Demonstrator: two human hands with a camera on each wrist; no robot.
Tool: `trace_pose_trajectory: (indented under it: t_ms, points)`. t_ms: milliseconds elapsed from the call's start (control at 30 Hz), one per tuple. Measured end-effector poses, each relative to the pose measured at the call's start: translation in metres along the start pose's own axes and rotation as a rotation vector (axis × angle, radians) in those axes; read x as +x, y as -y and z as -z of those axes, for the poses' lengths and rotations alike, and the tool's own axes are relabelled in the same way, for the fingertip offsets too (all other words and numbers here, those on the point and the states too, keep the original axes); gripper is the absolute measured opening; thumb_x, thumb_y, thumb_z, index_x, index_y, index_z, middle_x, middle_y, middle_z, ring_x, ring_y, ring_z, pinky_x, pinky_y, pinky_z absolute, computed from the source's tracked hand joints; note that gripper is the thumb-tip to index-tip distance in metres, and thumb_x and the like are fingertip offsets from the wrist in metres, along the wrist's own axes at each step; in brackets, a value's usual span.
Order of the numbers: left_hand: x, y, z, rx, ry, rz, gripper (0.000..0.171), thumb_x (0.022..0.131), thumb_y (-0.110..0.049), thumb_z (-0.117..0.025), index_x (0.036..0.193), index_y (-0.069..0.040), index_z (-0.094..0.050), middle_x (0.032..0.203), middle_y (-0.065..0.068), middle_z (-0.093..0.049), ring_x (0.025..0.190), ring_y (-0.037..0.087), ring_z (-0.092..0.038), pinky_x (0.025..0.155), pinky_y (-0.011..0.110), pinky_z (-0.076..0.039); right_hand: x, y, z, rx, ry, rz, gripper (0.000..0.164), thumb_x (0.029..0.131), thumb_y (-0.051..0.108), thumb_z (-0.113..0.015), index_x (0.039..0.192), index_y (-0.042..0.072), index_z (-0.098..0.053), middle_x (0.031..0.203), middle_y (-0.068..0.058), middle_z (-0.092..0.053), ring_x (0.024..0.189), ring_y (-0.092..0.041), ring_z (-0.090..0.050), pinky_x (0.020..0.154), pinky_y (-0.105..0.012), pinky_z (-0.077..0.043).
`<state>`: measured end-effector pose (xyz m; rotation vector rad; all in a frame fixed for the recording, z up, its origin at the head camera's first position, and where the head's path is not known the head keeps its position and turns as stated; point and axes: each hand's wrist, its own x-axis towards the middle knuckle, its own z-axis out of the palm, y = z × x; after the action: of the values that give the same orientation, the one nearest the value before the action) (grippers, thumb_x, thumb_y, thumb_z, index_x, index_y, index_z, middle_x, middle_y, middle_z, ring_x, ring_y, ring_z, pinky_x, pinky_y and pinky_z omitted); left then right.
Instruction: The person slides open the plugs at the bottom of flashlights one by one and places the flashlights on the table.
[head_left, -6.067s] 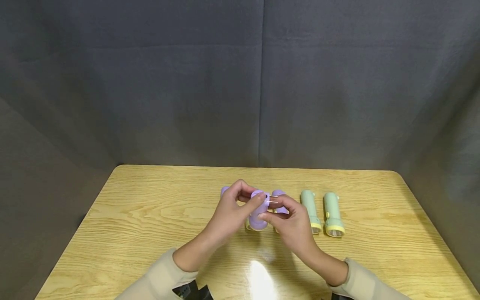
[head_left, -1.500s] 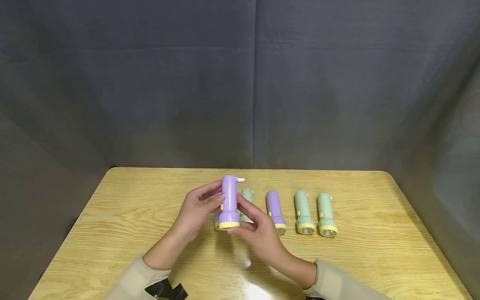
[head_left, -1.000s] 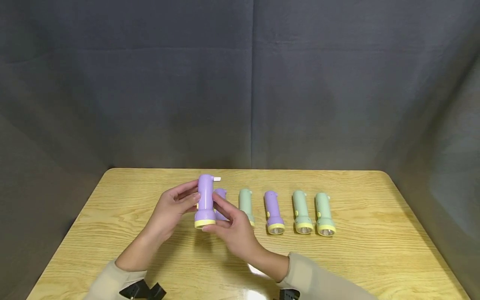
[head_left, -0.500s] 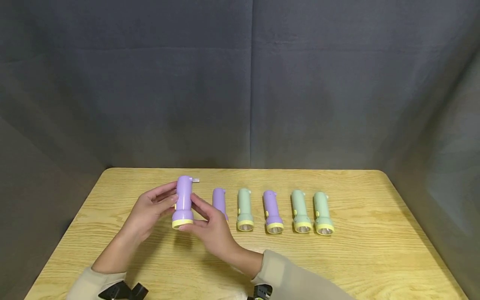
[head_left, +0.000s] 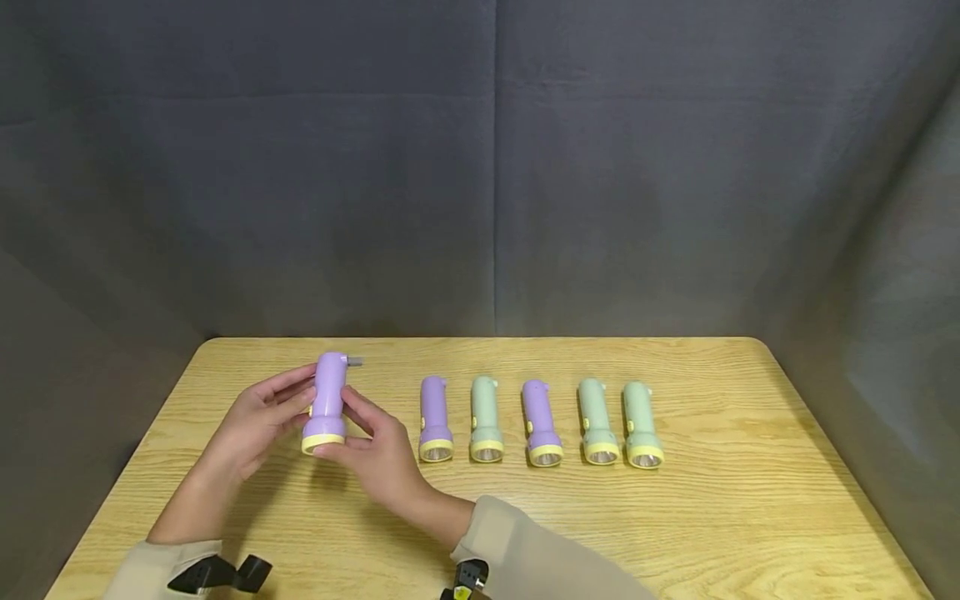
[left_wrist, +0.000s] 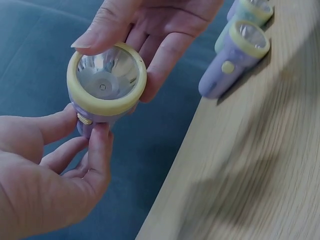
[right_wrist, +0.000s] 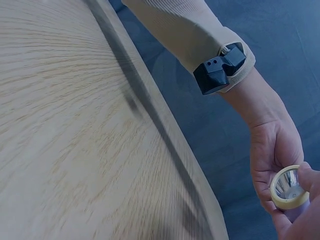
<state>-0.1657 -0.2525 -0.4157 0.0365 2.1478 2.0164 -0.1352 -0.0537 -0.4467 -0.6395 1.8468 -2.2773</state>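
Observation:
A purple flashlight (head_left: 328, 404) with a yellow rim is held above the left part of the table, lens end down and toward me. Metal plug prongs (head_left: 356, 362) stick out sideways from its top. My left hand (head_left: 251, 421) pinches the body beside the yellow switch (left_wrist: 84, 119). The right hand (head_left: 386, 462) grips the lens end, its thumb lying at the rim in the left wrist view. Both hands and the lens (right_wrist: 289, 185) also show low in the right wrist view.
To the right lies a row: a purple flashlight (head_left: 434, 417), a green one (head_left: 486, 417), another purple one (head_left: 538, 421), then two green ones (head_left: 596, 417). All lenses face me. A dark curtain (head_left: 480, 167) stands behind the wooden table (head_left: 720, 517).
Both hands have carried the purple flashlight leftward, away from the row, uncovering the flashlights there. Several seconds ago it was turned differently, with the left thumb near its plug end.

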Motion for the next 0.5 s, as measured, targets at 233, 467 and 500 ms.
trace_pose_trajectory:
  t_ms: [233, 467, 500]
  points:
    - [0.002, 0.008, 0.016, -0.009, 0.014, 0.002, 0.053, 0.102, -0.018, -0.064, 0.15, -0.001, -0.048, 0.118, -0.017, -0.064, 0.107, 0.002, -0.062, 0.085, 0.022, -0.055, 0.007, -0.01, -0.012, -0.028, -0.014, -0.014, 0.076, 0.087, -0.004, -0.076, 0.153, -0.004, -0.038, 0.159, -0.016, -0.038, 0.139, -0.022, -0.046, 0.093, -0.023, -0.054]
    - [0.002, 0.02, 0.032, -0.056, 0.048, -0.01, 0.04, 0.103, -0.012, -0.061, 0.143, -0.01, -0.058, 0.117, -0.016, -0.067, 0.106, 0.002, -0.063, 0.083, 0.022, -0.056, 0.012, -0.022, -0.024, -0.036, -0.017, -0.022, 0.074, 0.087, -0.005, -0.076, 0.152, -0.006, -0.039, 0.158, -0.018, -0.039, 0.139, -0.024, -0.046, 0.092, -0.022, -0.054]
    - [0.002, 0.022, 0.035, -0.064, 0.054, -0.013, 0.038, 0.103, -0.011, -0.06, 0.141, -0.012, -0.059, 0.117, -0.016, -0.067, 0.106, 0.002, -0.063, 0.083, 0.022, -0.056, 0.013, -0.023, -0.025, -0.035, -0.019, -0.029, 0.074, 0.087, -0.005, -0.076, 0.152, -0.006, -0.039, 0.158, -0.018, -0.039, 0.139, -0.024, -0.047, 0.092, -0.022, -0.054]
